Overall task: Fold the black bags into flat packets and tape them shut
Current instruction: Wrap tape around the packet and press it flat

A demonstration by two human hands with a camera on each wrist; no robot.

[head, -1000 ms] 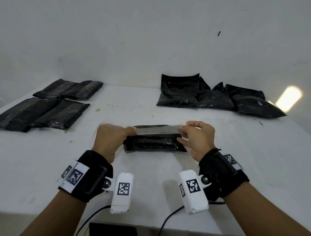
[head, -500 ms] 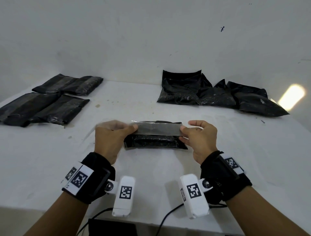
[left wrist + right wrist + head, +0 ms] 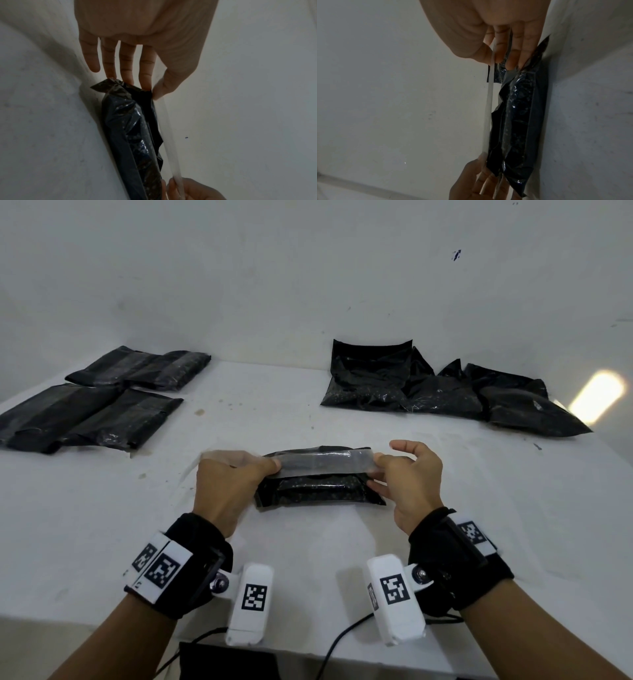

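A folded black bag [image 3: 318, 491] lies on the white table [image 3: 308, 546] between my hands. Just above it a strip of clear tape [image 3: 325, 462] is stretched level. My left hand [image 3: 236, 474] pinches the strip's left end and my right hand [image 3: 400, 470] pinches its right end. In the left wrist view the tape [image 3: 169, 136] runs beside the bag [image 3: 132, 135], a little apart from it, pinched by thumb and forefinger [image 3: 145, 75]. The right wrist view shows the same tape [image 3: 488, 108] held off the bag [image 3: 518, 121].
Flat taped black packets [image 3: 96, 405] lie at the far left of the table. A heap of loose black bags [image 3: 442, 392] sits at the far right by the white wall. Cables and a dark object [image 3: 229, 662] hang at the table's near edge.
Both hands and the stretched tape have held almost still over the bag; the strip has tilted flatter and come slightly nearer the bag's top.
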